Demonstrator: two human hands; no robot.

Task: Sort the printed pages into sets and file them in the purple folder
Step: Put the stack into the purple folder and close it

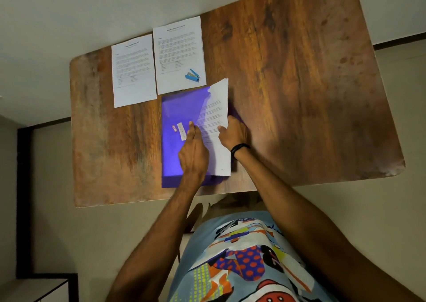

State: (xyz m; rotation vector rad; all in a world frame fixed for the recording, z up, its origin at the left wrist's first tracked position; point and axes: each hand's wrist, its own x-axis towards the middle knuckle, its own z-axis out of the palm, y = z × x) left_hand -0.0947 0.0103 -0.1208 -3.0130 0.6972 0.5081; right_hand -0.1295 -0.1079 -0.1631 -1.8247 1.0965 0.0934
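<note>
The purple folder lies on the wooden table in front of me, a small label on its translucent cover. A set of printed pages sits partly under that cover, its right half sticking out. My left hand grips the cover's edge beside the pages. My right hand, a black band on its wrist, holds the pages at their right edge. Two more printed sets lie beyond the folder: one at the far left, one in the middle.
A blue stapler rests on the lower right corner of the middle set. The table's near edge runs just below the folder. The right half of the table is bare wood.
</note>
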